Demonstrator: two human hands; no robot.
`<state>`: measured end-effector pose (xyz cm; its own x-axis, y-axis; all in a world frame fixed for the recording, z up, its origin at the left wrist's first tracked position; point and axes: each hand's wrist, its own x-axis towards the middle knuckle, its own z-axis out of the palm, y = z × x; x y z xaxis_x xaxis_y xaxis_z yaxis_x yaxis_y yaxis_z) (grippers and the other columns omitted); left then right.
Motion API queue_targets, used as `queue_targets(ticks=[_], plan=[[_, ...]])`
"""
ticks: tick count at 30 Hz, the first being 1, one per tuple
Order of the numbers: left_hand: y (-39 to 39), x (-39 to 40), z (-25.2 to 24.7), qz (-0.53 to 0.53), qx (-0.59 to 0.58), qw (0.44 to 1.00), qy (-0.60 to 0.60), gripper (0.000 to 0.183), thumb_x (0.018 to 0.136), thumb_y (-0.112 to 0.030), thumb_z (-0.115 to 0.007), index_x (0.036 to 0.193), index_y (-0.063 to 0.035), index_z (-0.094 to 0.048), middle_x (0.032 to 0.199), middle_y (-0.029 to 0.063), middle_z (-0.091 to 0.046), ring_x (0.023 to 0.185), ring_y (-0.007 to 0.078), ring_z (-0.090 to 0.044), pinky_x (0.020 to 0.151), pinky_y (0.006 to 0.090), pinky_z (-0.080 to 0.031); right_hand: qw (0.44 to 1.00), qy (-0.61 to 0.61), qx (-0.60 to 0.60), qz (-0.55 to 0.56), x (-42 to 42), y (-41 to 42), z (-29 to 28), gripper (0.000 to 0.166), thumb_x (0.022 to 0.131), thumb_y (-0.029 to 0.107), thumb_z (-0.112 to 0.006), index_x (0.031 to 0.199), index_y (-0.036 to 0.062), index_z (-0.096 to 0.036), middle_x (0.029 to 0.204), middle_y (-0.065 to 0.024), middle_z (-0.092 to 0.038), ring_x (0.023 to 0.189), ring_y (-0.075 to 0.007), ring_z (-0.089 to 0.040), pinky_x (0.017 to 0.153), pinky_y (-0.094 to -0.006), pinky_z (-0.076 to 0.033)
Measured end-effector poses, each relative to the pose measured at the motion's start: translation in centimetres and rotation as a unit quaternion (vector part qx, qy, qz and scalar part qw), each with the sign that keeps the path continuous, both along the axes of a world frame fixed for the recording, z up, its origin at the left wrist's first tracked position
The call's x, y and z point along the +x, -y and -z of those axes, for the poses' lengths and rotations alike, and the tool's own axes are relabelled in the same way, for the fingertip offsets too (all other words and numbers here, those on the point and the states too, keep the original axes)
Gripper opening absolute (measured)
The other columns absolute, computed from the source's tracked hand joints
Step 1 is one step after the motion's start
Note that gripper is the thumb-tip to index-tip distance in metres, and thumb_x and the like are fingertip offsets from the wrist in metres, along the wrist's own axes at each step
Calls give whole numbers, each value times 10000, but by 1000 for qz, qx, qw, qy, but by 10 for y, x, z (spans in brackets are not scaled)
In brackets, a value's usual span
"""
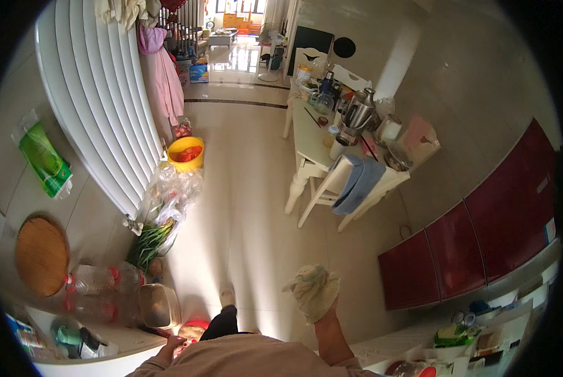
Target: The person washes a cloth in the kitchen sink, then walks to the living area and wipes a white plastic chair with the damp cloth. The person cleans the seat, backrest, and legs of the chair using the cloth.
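Observation:
In my right hand (329, 312) is a crumpled pale cloth (312, 291), held out over the tiled floor. The cloth covers most of the fingers. My left hand (169, 348) is low at the left, beside a round red-rimmed thing (194, 326) with a tan and red surface. A dark red stick-like thing (155, 331) lies close to those fingers. Whether the left hand grips either one cannot be made out. Just beyond stands a translucent plastic bin (160, 306).
Large plastic bottles (93, 280), green onions (152, 245) and a yellow bucket (186, 154) line the left, below a white radiator (93, 103). A cluttered table (310, 136) and a chair with a blue towel (360, 181) stand ahead right. Dark red cabinets (456, 249) flank the right.

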<state>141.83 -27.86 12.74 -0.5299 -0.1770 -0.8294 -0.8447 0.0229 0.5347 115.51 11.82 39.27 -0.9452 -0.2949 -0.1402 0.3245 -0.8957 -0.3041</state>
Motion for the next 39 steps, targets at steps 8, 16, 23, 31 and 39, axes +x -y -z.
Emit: queue_targets(ticks=[8, 16, 23, 31, 39], plan=[[74, -122, 42, -37, 32, 997, 61, 126, 827, -196, -542, 804, -72, -554, 654, 40, -541, 520, 147, -524, 440, 270, -436, 999, 33, 6, 39, -146, 50, 32, 416, 858, 420, -426, 1045, 66, -539, 1027, -131, -555, 929, -303, -540, 797, -473, -450], [148, -329, 45, -53, 5, 994, 100, 133, 838, -206, -536, 834, -74, -544, 670, 43, -537, 542, 146, -519, 443, 267, -425, 999, -11, 42, -11, -294, 118, -12, 478, 850, 442, -417, 1119, 55, -494, 1096, -169, -522, 1006, -321, -505, 873, -470, -411], [172, -522, 56, -21, -22, 999, -13, 116, 804, -165, -562, 874, -73, -567, 674, 33, -545, 514, 139, -509, 458, 247, -415, 1000, 5, 6, -17, -429, 144, 5, 503, 848, 451, -411, 1121, 34, -481, 1091, -155, -524, 993, -308, -508, 863, -445, -422], [163, -629, 58, -67, 44, 997, -3, 107, 786, -157, -566, 853, -73, -559, 676, 54, -550, 519, 174, -522, 433, 314, -426, 997, 30, -15, -64, -618, 156, 38, 452, 876, 401, -396, 1148, 43, -445, 1125, -146, -495, 1005, -295, -501, 866, -443, -431], [172, -736, 14, -61, 22, 998, 23, 100, 786, -166, -558, 796, -67, -553, 640, 57, -537, 494, 178, -516, 416, 316, -415, 989, 9, -62, -138, -766, 194, 23, 418, 897, 363, -366, 1175, 54, -409, 1180, -159, -443, 1053, -321, -466, 871, -459, -431]])
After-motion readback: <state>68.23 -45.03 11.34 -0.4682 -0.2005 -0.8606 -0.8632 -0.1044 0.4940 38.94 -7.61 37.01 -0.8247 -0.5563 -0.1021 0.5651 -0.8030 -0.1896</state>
